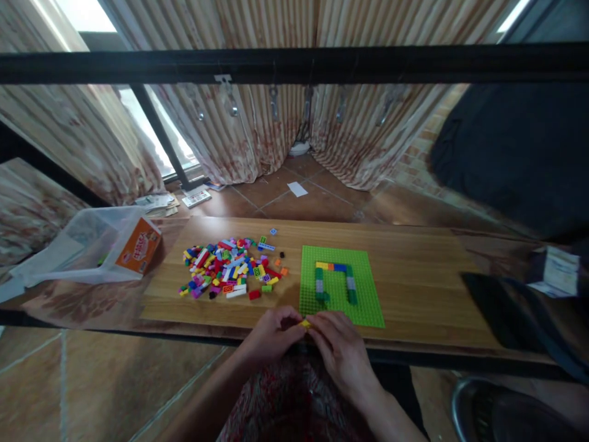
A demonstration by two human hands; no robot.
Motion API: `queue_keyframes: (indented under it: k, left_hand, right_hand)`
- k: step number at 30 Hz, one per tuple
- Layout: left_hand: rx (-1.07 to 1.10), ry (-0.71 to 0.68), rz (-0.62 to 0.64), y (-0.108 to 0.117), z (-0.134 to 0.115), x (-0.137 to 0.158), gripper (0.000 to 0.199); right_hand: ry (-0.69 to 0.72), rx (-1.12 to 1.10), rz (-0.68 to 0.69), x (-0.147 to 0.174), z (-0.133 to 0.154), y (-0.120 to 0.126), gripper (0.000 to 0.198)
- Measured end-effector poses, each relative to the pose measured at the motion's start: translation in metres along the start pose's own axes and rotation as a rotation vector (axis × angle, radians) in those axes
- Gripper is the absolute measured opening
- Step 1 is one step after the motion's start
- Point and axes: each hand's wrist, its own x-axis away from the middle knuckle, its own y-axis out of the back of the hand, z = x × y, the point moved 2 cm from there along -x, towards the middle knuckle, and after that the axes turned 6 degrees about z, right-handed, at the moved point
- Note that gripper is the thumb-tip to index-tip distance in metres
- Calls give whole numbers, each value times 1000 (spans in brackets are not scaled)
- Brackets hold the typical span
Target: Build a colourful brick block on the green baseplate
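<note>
Between the fingertips of my left hand [275, 334] and my right hand [338, 341] is a small yellow toy brick [305, 323]. Both hands are closed in a pinch on it, at the near edge of the board, by the front left corner of a green baseplate [368, 288]. On that baseplate stands a low U-shaped wall of bricks [339, 267] with its gap towards me. Its far side is yellow, orange and blue; its two sides are dark green and grey. The fingers partly cover the yellow brick.
A pile of mixed toy bricks [230, 270] lies on the wooden board [423, 276], left of the baseplate. Further left a clear plastic bin [92, 245] with an orange label lies tipped. A dark rail [294, 64] crosses beyond the board, with curtains [257, 135] behind.
</note>
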Motion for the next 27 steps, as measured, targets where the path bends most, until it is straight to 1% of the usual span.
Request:
queue_keyframes:
  k: [4, 6, 8, 10, 12, 15, 17, 20, 24, 27]
  left_hand:
    - [72, 31, 115, -17, -3, -15, 15]
    - [45, 23, 137, -24, -7, -23, 15]
    - [-28, -14, 137, -29, -11, -30, 17]
    - [-142, -80, 83, -30, -14, -35, 19]
    - [-276, -132, -21, -26, -16, -40, 19]
    - [-477, -153, -181, -16, -17, -46, 20]
    - [-595, -170, -246, -11, -18, -50, 21]
    - [-716, -214, -277, -8, -21, -57, 21]
    - [-769, -286, -268, -12, -24, -66, 21]
    - [-793, -294, -267, -15, -25, -71, 20]
  right_hand:
    - [-19, 35, 17, 10, -19, 16, 23]
    - [-28, 58, 32, 12, -29, 21, 23]
    - [-39, 93, 38, 12, -40, 26, 23]
    - [-62, 145, 14, 9, -52, 29, 23]
    - [-99, 203, -34, 4, -64, 31, 23]
    - [-158, 270, -95, -6, -79, 30, 22]
    - [-180, 284, -101, -12, -84, 27, 20]
    - [-200, 269, -106, -17, -85, 24, 18]
    - [-220, 213, -135, -17, -84, 22, 17]
    - [-240, 145, -172, -14, -85, 20, 17]
